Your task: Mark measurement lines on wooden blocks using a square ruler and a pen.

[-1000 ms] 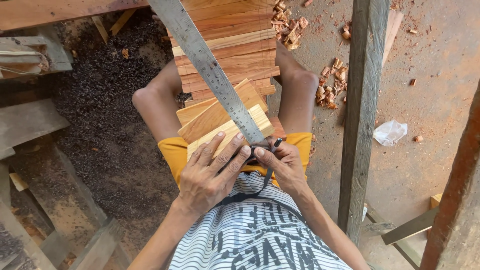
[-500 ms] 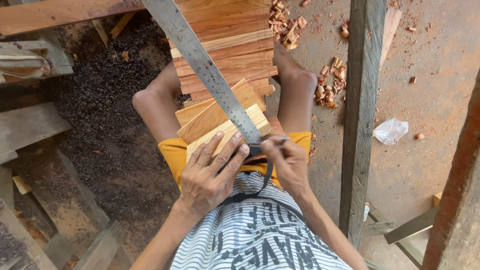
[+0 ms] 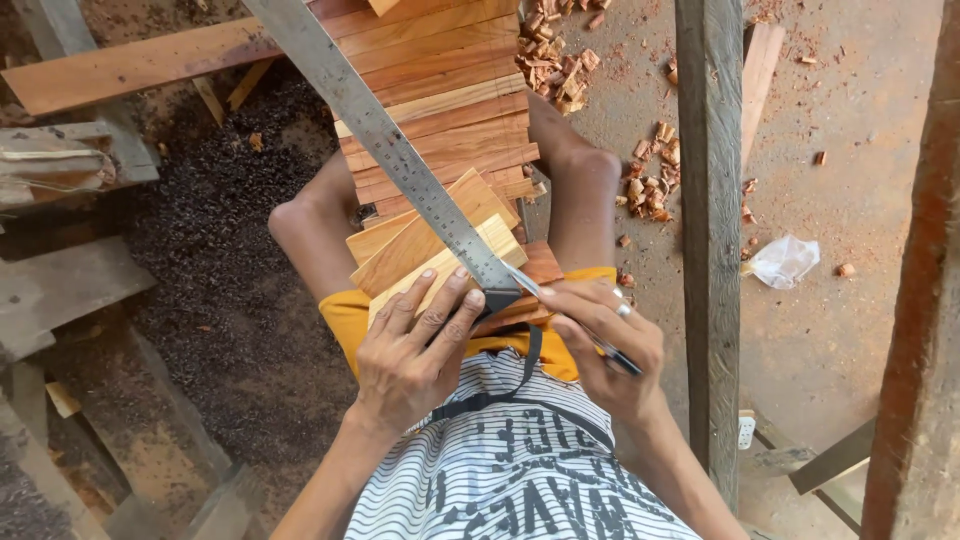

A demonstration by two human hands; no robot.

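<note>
While my left hand [image 3: 415, 345] presses the steel ruler [image 3: 400, 160] flat onto the pale wood strip [image 3: 440, 270], I see my right hand [image 3: 605, 345] closed around a pencil [image 3: 585, 325].

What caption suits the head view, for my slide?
Left hand presses a steel ruler on wood strips; right hand holds a pen.
</note>
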